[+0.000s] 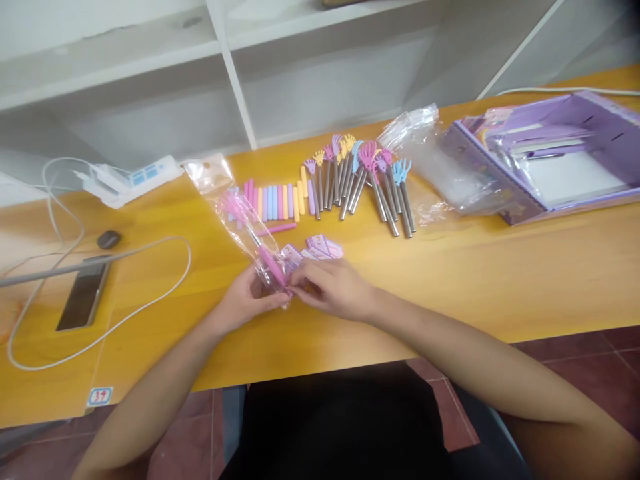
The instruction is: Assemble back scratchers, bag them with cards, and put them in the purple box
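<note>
A pink back scratcher (270, 262) with a hand-shaped head lies inside a clear plastic bag (209, 175). My left hand (249, 293) is closed around the lower end of this bagged scratcher. At the same end, my right hand (330, 285) pinches the bag's edge, its fingertips close to the left thumb. Just beyond my right hand sit several small purple printed cards (323, 247). Farther back are a row of pastel handle tubes (280, 203), a loose pink tube (278, 229) and a pile of metal-stemmed scratcher heads (367, 177).
A stack of clear bags (440, 167) lies beside an open purple box (525, 200) at the right. On the left are a power strip (155, 175), a phone (84, 293), a small black object (109, 239) and a looping white cable (189, 257). Shelving (240, 87) rises behind the table.
</note>
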